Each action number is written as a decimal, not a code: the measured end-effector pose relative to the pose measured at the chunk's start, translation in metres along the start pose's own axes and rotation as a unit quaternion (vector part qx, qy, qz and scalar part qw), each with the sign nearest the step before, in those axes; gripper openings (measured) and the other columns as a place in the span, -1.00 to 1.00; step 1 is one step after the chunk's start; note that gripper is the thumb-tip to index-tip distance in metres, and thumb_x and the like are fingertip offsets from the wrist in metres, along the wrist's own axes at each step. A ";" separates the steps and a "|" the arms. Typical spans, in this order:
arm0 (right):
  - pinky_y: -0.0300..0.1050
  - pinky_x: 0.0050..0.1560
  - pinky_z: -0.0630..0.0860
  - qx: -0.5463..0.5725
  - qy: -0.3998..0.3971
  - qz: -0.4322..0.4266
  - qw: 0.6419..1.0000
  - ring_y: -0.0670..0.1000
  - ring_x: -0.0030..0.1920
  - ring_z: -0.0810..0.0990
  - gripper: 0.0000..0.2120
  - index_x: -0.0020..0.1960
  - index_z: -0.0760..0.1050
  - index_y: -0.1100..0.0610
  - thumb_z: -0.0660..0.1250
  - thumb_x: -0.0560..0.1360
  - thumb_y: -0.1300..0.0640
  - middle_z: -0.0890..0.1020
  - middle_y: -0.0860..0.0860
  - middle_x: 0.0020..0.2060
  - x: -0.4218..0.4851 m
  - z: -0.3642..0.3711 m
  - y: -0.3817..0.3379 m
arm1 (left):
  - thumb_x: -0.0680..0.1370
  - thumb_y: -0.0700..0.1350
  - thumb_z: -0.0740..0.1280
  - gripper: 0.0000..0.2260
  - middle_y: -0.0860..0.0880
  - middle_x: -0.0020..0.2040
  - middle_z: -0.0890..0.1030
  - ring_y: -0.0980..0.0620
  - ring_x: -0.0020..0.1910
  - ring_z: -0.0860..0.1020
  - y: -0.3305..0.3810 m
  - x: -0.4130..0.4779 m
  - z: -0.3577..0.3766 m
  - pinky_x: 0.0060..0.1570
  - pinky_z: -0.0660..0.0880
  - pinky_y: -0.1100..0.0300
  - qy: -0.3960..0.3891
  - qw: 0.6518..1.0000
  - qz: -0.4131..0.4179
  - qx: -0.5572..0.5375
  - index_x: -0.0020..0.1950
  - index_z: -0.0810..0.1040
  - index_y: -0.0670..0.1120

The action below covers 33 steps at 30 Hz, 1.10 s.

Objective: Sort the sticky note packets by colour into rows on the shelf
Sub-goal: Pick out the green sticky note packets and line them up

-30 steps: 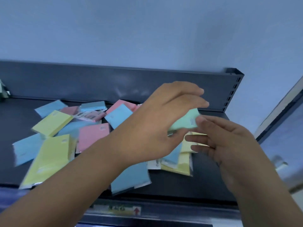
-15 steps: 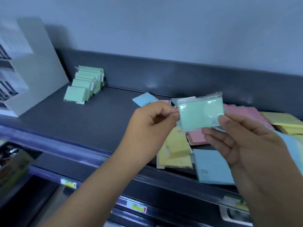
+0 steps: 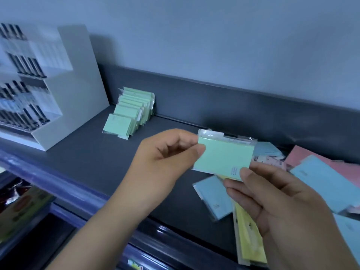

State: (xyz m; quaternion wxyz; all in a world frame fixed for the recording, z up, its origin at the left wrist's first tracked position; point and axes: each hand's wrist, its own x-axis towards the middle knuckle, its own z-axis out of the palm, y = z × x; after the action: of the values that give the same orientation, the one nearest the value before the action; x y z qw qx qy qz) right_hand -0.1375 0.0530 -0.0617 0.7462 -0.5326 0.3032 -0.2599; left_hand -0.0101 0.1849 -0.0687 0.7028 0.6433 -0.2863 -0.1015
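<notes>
A green sticky note packet (image 3: 224, 156) in clear wrap hangs above the dark shelf (image 3: 93, 152). My left hand (image 3: 165, 158) pinches its left edge between thumb and curled fingers. My right hand (image 3: 272, 197) pinches its lower right corner with the thumb on top. A row of green packets (image 3: 128, 112) leans against the shelf's back wall at the left. A loose pile lies at the right: blue packets (image 3: 329, 182), a pink packet (image 3: 303, 156) and a yellow packet (image 3: 249, 238) near the front edge.
A white display stand (image 3: 64, 90) holding dark pens stands at the shelf's far left. The shelf's front rail (image 3: 58, 186) runs diagonally below my arms, with price labels and a lower shelf of goods (image 3: 19, 207) underneath.
Both hands have carried the green packet out of the pile and leftwards. My view has swung left, so the green row and the pen stand now show.
</notes>
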 end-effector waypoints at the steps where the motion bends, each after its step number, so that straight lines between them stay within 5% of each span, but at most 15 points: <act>1: -0.14 -0.18 0.70 -0.008 0.000 0.007 1.000 0.13 -0.19 0.78 -0.94 -0.11 0.68 0.20 0.46 0.47 0.32 0.76 0.17 -0.22 0.003 0.007 0.004 | 0.52 -0.21 0.45 -0.94 -0.14 -0.19 0.67 0.05 -0.24 0.56 -0.002 0.003 -0.010 -0.12 0.52 0.19 -0.002 1.000 -0.002 0.006 -0.08 0.69 -0.19; 5: 0.01 -0.08 0.66 -0.099 0.012 -0.001 0.995 0.06 -0.21 0.77 -0.87 -0.19 0.74 0.01 0.52 0.45 0.23 0.77 0.07 -0.24 0.010 0.040 0.018 | 0.49 -0.18 0.48 -0.97 -0.02 -0.28 0.63 0.06 -0.27 0.58 -0.012 0.011 -0.051 -0.14 0.54 0.24 0.001 1.000 -0.023 0.012 -0.15 0.71 -0.11; 10: -0.04 -0.33 0.57 -0.176 0.018 -0.033 0.984 -0.02 -0.28 0.74 -0.90 -0.17 0.73 -0.02 0.51 0.48 0.15 0.74 -0.06 -0.30 0.014 0.102 0.035 | 0.47 -0.16 0.50 -0.98 -0.03 -0.32 0.63 0.06 -0.28 0.57 -0.027 0.024 -0.114 -0.15 0.55 0.22 0.012 0.998 -0.051 0.020 -0.15 0.73 -0.07; 18: 0.13 -0.08 0.67 -0.289 0.021 -0.080 0.954 -0.02 -0.19 0.72 -0.78 -0.08 0.67 -0.28 0.51 0.48 0.08 0.74 -0.17 -0.23 0.034 0.221 0.082 | 0.47 -0.17 0.53 -0.88 0.06 -0.26 0.71 0.16 -0.25 0.64 -0.054 0.067 -0.214 -0.18 0.56 0.28 0.064 0.990 -0.084 0.089 -0.21 0.73 0.04; 26: 0.25 -0.09 0.69 -0.377 0.060 -0.085 0.920 0.21 -0.23 0.72 -0.83 -0.16 0.68 -0.15 0.45 0.46 0.13 0.71 0.05 -0.39 0.059 0.268 0.101 | 0.49 -0.05 0.46 -0.98 0.13 -0.25 0.66 0.13 -0.19 0.62 -0.084 0.099 -0.245 -0.18 0.53 0.20 0.062 0.960 -0.120 0.247 -0.14 0.66 0.05; 33: 0.01 -0.15 0.65 -0.465 0.072 -0.114 0.875 0.03 -0.29 0.68 -0.91 -0.23 0.70 0.08 0.50 0.43 0.09 0.68 -0.09 -0.41 0.070 0.278 0.102 | 0.49 -0.09 0.41 -0.96 0.14 -0.19 0.65 0.16 -0.15 0.60 -0.082 0.116 -0.249 -0.15 0.54 0.19 0.064 0.950 -0.092 0.292 -0.14 0.65 0.05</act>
State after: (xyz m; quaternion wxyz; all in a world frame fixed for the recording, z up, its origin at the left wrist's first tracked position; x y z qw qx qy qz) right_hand 0.1193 0.2106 -0.1018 0.3542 -0.8286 0.3793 -0.2101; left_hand 0.2359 0.3237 -0.1178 0.4889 0.8490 -0.1971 -0.0360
